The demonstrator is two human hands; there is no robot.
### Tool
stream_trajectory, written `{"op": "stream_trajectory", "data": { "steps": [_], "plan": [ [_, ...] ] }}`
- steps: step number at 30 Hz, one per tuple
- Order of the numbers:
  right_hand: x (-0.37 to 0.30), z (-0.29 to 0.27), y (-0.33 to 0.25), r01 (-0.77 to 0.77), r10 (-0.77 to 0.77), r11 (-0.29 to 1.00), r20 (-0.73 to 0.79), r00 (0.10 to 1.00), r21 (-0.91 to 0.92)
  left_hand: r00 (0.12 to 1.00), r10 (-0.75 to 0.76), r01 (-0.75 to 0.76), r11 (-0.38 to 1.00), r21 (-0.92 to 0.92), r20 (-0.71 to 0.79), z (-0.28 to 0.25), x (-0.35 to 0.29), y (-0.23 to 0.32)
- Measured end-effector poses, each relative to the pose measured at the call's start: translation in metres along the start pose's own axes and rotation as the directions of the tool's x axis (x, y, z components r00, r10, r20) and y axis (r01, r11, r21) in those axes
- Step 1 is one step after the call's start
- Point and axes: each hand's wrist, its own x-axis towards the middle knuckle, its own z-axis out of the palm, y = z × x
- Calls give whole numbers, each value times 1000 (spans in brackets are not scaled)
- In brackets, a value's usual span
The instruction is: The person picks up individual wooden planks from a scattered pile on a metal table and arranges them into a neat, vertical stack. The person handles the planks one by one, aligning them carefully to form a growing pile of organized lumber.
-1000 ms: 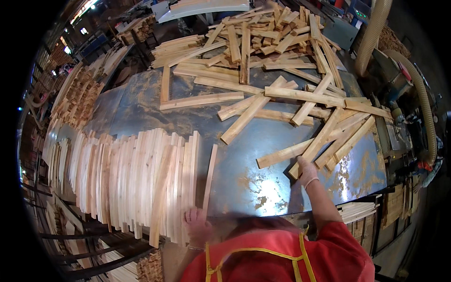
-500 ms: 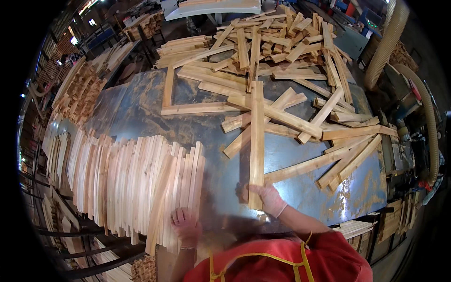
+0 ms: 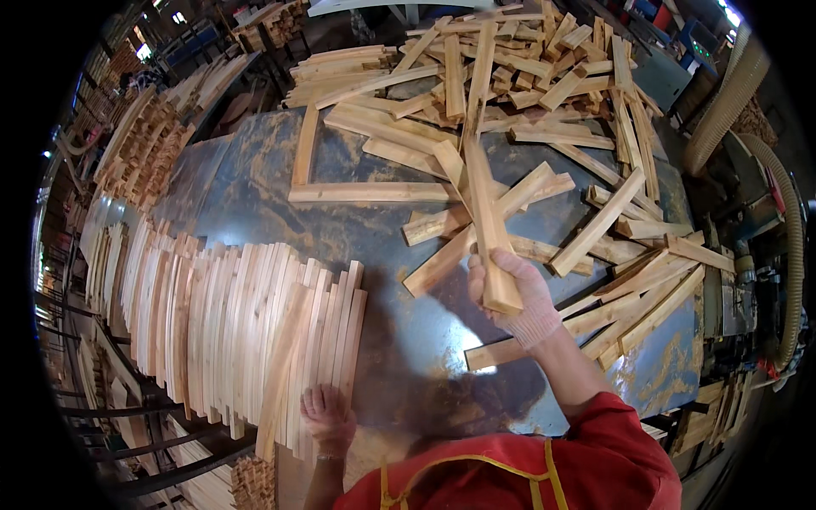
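My right hand (image 3: 525,293), in a thin pale glove, is closed around the near end of a long wooden strip (image 3: 483,200). The strip is held above the table and points away from me, its far part reaching over the loose wood. My left hand (image 3: 328,416), also gloved, rests with its fingers laid against the near ends of a row of upright-edged wooden strips (image 3: 229,331). That row lies side by side along the table's near left. One strip (image 3: 285,365) lies slanted on top of the row, just left of my left hand.
Loose wooden pieces (image 3: 544,76) are heaped at the table's far side, with more scattered at right. Bare metal tabletop (image 3: 399,314) shows between row and scatter, dusted with sawdust. Stacked wood (image 3: 140,170) stands at left. A ribbed hose (image 3: 718,110) and machinery stand at right.
My right hand has lifted the wooden strip and moved it away from me and slightly right, tilting it. Scattered pieces beneath have shifted. My left hand stays by the row.
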Motion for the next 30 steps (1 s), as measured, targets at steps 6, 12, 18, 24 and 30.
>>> {"op": "stream_trajectory", "data": {
  "steps": [6,12,18,24,30],
  "plan": [
    [53,-21,-44,347,-353,745,104,930,-569,997,36,-35,999,11,-69,21,-9,-13],
    [-35,-21,29,43,-84,957,-131,988,-288,998,33,-31,999,-30,57,-17,6,0],
    [-89,-37,81,-165,100,960,-274,956,-226,998,-17,18,1000,-24,63,-18,-4,-1],
    [6,-41,10,100,-173,891,-127,977,-443,990,-11,7,1000,26,140,-17,6,3],
    [13,-40,22,42,-115,868,-117,987,-495,992,-17,20,1000,-23,121,-30,2,-2]
  ]
}}
